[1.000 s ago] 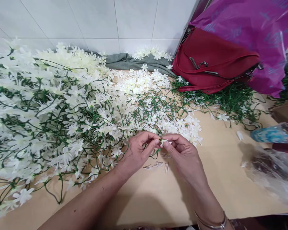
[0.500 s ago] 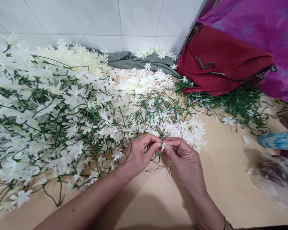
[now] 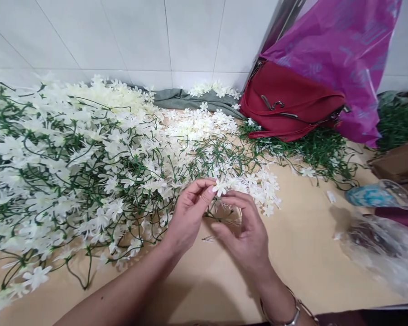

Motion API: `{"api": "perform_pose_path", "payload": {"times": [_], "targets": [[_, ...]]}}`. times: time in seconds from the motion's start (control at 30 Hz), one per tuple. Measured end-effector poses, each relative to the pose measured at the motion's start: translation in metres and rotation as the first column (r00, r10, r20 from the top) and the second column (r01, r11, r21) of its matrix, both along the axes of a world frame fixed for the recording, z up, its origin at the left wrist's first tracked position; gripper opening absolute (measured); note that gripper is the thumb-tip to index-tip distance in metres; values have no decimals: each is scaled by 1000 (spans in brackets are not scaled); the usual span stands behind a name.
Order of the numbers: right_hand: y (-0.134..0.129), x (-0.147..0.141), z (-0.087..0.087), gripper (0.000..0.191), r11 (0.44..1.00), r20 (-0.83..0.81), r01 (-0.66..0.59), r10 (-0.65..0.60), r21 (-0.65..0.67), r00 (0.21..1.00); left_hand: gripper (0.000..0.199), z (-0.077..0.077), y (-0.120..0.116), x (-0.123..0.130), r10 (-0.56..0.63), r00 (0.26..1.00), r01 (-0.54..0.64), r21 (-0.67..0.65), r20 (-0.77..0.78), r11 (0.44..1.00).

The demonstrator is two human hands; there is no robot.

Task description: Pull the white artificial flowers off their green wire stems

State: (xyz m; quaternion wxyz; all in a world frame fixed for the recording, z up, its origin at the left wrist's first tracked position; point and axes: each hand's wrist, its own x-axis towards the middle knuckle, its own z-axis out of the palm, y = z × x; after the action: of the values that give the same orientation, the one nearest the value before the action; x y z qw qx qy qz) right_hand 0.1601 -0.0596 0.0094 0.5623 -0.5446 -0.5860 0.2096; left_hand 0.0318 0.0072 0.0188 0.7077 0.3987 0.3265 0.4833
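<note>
Between thumb and fingers, my left hand (image 3: 192,210) pinches a small white artificial flower (image 3: 220,187) with its petals facing up. My right hand (image 3: 246,228) is just to the right, thumb and fingers spread apart in a curve, its fingertips close to the flower. Nothing plainly rests in its grasp. Below the hands, a few thin stamens (image 3: 208,239) lie on the table (image 3: 302,244). To the left spreads a large heap of white artificial flowers on green stems (image 3: 88,163). Loose white petals (image 3: 204,122) lie behind the hands.
A red bag (image 3: 288,99) rests on green stems (image 3: 322,145) at the back right, against a purple plastic bag (image 3: 343,59). At right are a blue-and-white cup (image 3: 373,195), a clear plastic bag (image 3: 383,249) and a cardboard box (image 3: 400,163). A grey cloth (image 3: 180,98) lies along the tiled wall.
Both hands were together over a small flower piece. Now my right hand's thumb and fingers have parted, and a white flower shows upright in my left. The view has shifted rightward.
</note>
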Motion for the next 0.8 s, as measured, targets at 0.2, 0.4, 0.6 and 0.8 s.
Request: {"api": "perform_pose_path", "payload": {"times": [0.2,0.4,0.6,0.8], "targets": [[5,-5,-3,20,994,208,-109,104,9,973,25,7,-3,6,-5,962,70,-228,273,971],[4,3,-4,23,992,230,-81,101,-93,968,23,17,14,-4,175,913,-120,-167,368,979],[1,5,0,18,949,218,-285,309,-133,926,25,39,19,-15,202,907,-182,-87,369,979],[2,4,9,10,876,207,-482,474,-12,856,26,38,21,-17,212,931,-208,-48,297,977]]}}
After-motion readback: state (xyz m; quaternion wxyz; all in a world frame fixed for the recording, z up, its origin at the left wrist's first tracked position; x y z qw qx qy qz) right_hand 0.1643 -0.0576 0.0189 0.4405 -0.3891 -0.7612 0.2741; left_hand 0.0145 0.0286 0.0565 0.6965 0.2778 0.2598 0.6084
